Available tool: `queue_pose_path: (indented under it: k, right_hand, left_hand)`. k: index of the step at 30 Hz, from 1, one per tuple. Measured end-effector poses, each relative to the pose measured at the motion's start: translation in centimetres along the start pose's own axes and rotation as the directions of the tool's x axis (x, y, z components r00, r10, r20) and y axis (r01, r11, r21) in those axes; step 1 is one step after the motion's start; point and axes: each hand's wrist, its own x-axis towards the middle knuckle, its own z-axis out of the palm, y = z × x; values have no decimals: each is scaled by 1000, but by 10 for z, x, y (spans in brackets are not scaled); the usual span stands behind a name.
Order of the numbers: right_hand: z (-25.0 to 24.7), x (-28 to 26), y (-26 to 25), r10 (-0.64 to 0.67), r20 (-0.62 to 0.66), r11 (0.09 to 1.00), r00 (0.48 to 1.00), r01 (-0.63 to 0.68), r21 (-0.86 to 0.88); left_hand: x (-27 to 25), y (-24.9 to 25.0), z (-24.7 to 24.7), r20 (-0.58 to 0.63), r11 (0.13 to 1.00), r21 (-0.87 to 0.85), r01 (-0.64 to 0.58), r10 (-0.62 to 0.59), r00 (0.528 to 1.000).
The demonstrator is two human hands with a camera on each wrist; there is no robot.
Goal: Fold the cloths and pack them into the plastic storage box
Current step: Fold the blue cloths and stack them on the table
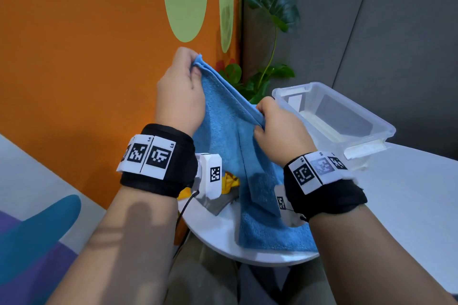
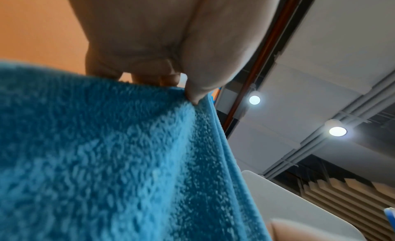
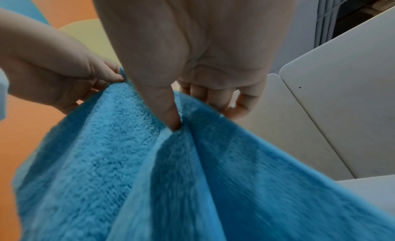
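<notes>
A blue terry cloth (image 1: 230,136) hangs doubled over in the air, its lower end lying on the white table (image 1: 409,181). My left hand (image 1: 192,67) pinches its upper far corner between thumb and fingers. My right hand (image 1: 260,119) pinches the same top edge nearer to me. In the left wrist view the thumb (image 2: 196,94) presses into the blue cloth (image 2: 107,151). The right wrist view shows my thumb (image 3: 171,116) dug into a fold of the cloth (image 3: 128,168), with the left hand (image 3: 111,75) holding the far corner. The clear plastic storage box (image 1: 371,124) stands to the right, nothing in it.
A yellow cloth (image 1: 229,182) and a grey cloth (image 1: 220,202) lie on the table under the blue one. A leafy plant (image 1: 270,39) stands behind the box. An orange wall (image 1: 86,57) is on the left. The table's rounded front edge (image 1: 260,259) is near me.
</notes>
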Motion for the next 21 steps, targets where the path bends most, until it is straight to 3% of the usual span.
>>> queue_pose_path:
  k: [8,13,16,21]
  right_hand:
    - [6,-1,6,59,-31,988,998,-54,145]
    - [15,-1,3,-75,5,990,997,74,123]
    - [16,-1,3,-95,48,987,994,87,134]
    - [9,-4,-6,-138,-114,949,984,164,269]
  left_hand:
    - [14,-12,-17,-123,999,36,15,-10,992]
    - [12,-5,-17,-91,998,46,-43,47,995]
    - [11,1,-14,-76,996,51,-75,79,994]
    - [11,9,-14,-83,989,100,-108,117,990]
